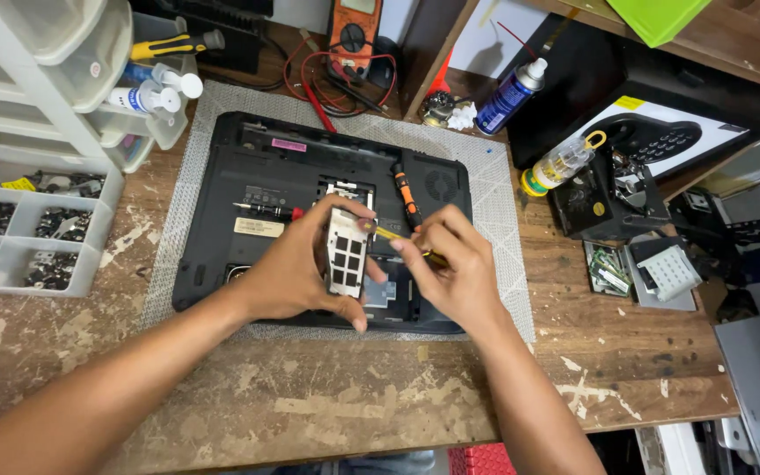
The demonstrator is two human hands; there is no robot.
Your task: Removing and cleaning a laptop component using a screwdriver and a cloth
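Metal drive caddy (346,255) upright, clamped in left hand (296,268) fingers, over open bay of black laptop (248,189) lying underside up. Right hand (455,277) just beside, pinched shut on yellow-handled screwdriver (390,236), tip at caddy edge. Under both: grey mesh mat (503,211) on scarred wooden bench (310,405). On laptop past fingers: orange screwdriver (407,198), pink and cream rectangular labels. Far left: parts tray (10,237). Beyond right hand: blue spray can (510,92), small yellow-capped bottle (560,164). Beyond the laptop: orange multimeter (355,31).

left hand (296,268) curled in a grip, right hand (450,268) pinching, forearms converging
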